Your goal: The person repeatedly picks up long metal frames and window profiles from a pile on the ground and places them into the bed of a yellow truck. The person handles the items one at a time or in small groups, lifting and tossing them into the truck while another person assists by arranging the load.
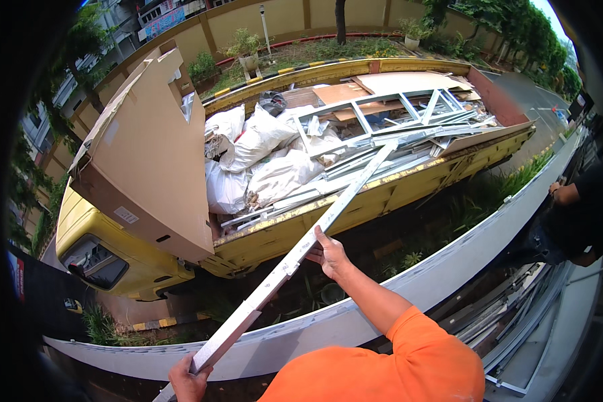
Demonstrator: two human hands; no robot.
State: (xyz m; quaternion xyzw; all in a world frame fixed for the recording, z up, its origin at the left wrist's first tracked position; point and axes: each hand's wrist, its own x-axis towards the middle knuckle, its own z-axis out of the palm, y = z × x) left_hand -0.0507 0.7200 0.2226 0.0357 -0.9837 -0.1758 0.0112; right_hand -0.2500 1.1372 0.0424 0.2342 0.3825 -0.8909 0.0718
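1. Currently, a long pale metal strip (pixel 301 251) runs on a slant from the lower left of the view up toward the truck bed (pixel 355 201).
2. Left hand (pixel 189 383): placed at the low end of the strip, fingers closed around it from below.
3. Right hand (pixel 329 254): placed about midway along the strip, on its right edge. The thumb and fingers wrap the edge, and the forearm in an orange sleeve (pixel 409 365) extends back toward the lower edge of the view.
4. The far end of the strip lies over the yellow side wall (pixel 409 187) of the truck, touching or just above the scrap stacked inside; which one cannot be told.
5. Truck load: white sacks (pixel 261 157) on the left, grey metal frames (pixel 388 117) and loose bars in the middle and right, flat brown boards (pixel 382 84) at the rear.
6. A large folded cardboard box (pixel 151 157) stands over the yellow cab (pixel 100 251).
7. A curved pale ledge (pixel 449 261) separates the person from the truck below.
8. Another person in dark clothing (pixel 583 214) stands at the right, beside the ledge.
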